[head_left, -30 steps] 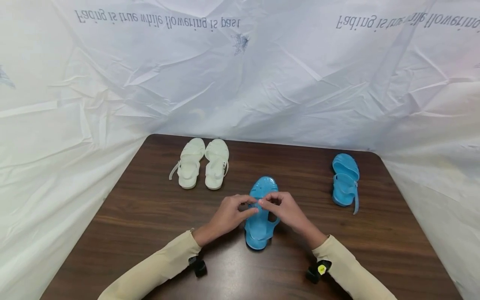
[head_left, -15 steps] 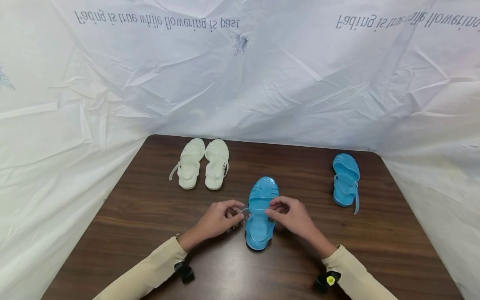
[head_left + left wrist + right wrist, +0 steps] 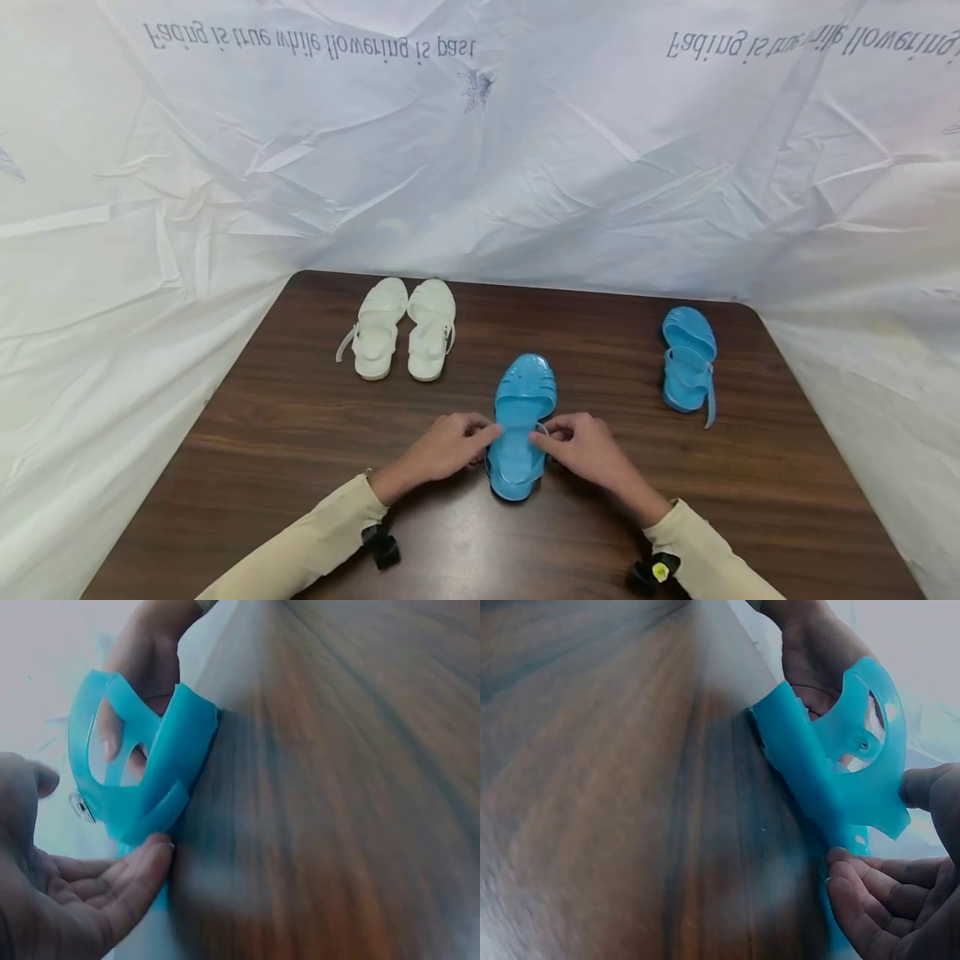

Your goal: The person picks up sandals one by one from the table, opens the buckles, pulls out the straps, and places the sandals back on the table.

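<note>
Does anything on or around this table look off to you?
Nothing looks spilled or broken. The left white sandal has its strap sticking out loose, and the far-right blue sandal has a dangling strap, so both look unfastened. Also, the lettering on the white sheet is flipped upside down.

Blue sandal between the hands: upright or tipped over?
Upright. In the head view, the blue sandal shows its insole and slotted toe section facing up.

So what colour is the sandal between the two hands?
Bright blue; the sandal shows best in the head view.
</note>
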### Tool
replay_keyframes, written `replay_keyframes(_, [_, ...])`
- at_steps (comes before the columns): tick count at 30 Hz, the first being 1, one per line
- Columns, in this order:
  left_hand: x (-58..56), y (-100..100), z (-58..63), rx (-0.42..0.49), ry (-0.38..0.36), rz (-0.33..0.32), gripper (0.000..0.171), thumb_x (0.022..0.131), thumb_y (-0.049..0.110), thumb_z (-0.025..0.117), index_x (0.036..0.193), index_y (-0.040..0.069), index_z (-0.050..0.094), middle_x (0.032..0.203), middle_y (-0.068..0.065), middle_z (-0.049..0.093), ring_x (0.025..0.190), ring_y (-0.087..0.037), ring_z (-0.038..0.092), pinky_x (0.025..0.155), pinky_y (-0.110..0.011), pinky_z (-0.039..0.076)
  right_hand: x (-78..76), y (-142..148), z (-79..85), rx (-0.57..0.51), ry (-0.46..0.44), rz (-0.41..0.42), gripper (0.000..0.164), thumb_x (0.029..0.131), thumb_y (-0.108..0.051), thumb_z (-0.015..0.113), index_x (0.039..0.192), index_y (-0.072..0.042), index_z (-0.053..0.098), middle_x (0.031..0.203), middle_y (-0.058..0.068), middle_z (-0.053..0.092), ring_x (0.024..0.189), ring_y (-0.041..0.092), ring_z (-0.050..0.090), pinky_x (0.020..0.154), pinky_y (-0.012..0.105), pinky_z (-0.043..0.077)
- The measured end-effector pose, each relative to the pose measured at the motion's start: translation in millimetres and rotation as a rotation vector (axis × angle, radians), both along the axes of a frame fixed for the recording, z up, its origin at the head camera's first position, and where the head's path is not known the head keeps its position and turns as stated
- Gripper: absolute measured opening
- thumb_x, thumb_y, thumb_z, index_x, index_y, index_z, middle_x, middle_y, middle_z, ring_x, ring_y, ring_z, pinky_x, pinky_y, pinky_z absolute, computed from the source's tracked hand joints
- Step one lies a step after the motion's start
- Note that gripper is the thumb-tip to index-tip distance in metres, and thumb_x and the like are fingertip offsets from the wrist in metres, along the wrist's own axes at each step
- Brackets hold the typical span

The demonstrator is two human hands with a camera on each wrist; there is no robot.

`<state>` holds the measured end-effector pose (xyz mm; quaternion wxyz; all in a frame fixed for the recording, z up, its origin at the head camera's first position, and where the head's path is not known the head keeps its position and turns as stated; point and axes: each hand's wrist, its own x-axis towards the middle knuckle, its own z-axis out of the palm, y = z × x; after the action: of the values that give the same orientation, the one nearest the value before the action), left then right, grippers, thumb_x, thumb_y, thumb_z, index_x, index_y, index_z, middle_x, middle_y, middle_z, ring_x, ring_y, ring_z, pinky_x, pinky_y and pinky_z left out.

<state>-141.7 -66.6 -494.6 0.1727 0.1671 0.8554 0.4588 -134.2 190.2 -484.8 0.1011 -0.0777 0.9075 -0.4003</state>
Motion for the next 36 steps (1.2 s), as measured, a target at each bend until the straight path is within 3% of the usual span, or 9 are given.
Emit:
replay_keyframes(4, [3.2,7.7,3.0,-0.044,0.002,-0.008,0.063,0.099,0.065,0.052,0.122,0.009,0.071,0.071,0.003,0.068,0.063,-0.013,0.065,0.059,-0.03,0.051,0.6,-2.9,-3.0,-0.008,-0.002,0.021,0.035,0.093,-0.046,0.074,0.095,-0.011,0.077,0.065,-0.005,0.062,0.058,0.011,0.056,0.053,0.026,0.044])
replay_keyframes(8, [6.6,12.4,5.0,-0.072,0.026,-0.018,0.056,0.098,0.066,0.052,0.107,0.015,0.072,0.065,0.003,0.066,0.057,-0.013,0.063,0.053,-0.029,0.048,1.5,-5.6,-2.9,-0.038,-0.011,0.022,0.031,0.094,-0.041,0.073,0.095,-0.01,0.075,0.067,-0.003,0.061,0.058,0.012,0.058,0.052,0.027,0.047])
replay_keyframes(16, [9.4,13.2,8.8,-0.075,0.087,0.004,0.026,0.1,0.03,0.057,0.102,0.009,0.073,0.058,0.006,0.059,0.052,-0.009,0.055,0.053,-0.027,0.045,4.3,-9.4,2.1,-0.082,-0.07,-0.008,0.027,0.095,-0.03,0.074,0.106,-0.005,0.075,0.082,0.002,0.067,0.067,0.014,0.064,0.058,0.03,0.056])
replay_keyframes(19, [9.8,12.9,9.4,-0.076,0.099,0.011,0.024,0.099,0.023,0.055,0.083,0.012,0.068,0.056,0.007,0.054,0.05,-0.009,0.051,0.05,-0.026,0.042,5.6,-9.5,3.4,-0.124,-0.084,-0.021,0.029,0.095,-0.027,0.073,0.11,-0.002,0.074,0.091,0.005,0.071,0.069,0.014,0.066,0.06,0.031,0.058])
replay_keyframes(22, [10.5,12.9,9.9,-0.065,0.106,0.016,0.033,0.1,0.02,0.052,0.067,0.017,0.055,0.055,0.006,0.05,0.049,-0.009,0.048,0.049,-0.026,0.04,6.3,-9.2,3.8,-0.166,-0.092,-0.036,0.031,0.095,-0.023,0.071,0.115,0.001,0.073,0.098,0.009,0.074,0.071,0.016,0.068,0.061,0.032,0.059])
replay_keyframes(30, [10.2,13.7,8.7,0.0,0.106,0.027,0.037,0.107,0.022,0.051,0.069,0.019,0.051,0.057,0.007,0.045,0.05,-0.008,0.045,0.05,-0.023,0.038,5.0,-7.7,6.9,-0.148,-0.08,-0.028,0.033,0.095,-0.022,0.071,0.118,0.002,0.072,0.099,0.008,0.074,0.073,0.015,0.067,0.063,0.031,0.056])
replay_keyframes(36, [6.7,15.2,12.7,0.037,0.158,0.032,0.038,0.108,0.021,0.05,0.07,0.017,0.049,0.06,0.006,0.04,0.053,-0.006,0.041,0.054,-0.022,0.036,1.1,-5.5,15.0,-0.146,-0.086,-0.05,0.036,0.098,-0.026,0.069,0.122,0.0,0.072,0.102,0.008,0.074,0.074,0.016,0.068,0.066,0.032,0.056])
